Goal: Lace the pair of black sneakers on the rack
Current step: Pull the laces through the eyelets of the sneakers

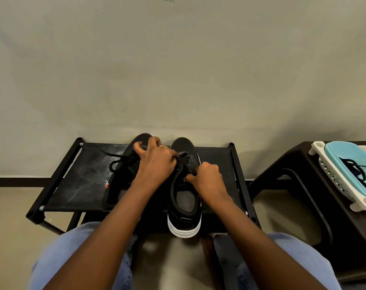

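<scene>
Black sneakers [184, 185] sit mid-rack [73, 174], heels overhanging its near edge; left hand [157, 162] and right hand [207, 178] each pinch the lace [178, 170], bare fabric left of them.

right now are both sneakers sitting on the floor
No, both black sneakers sit on top of the black rack, side by side.
</scene>
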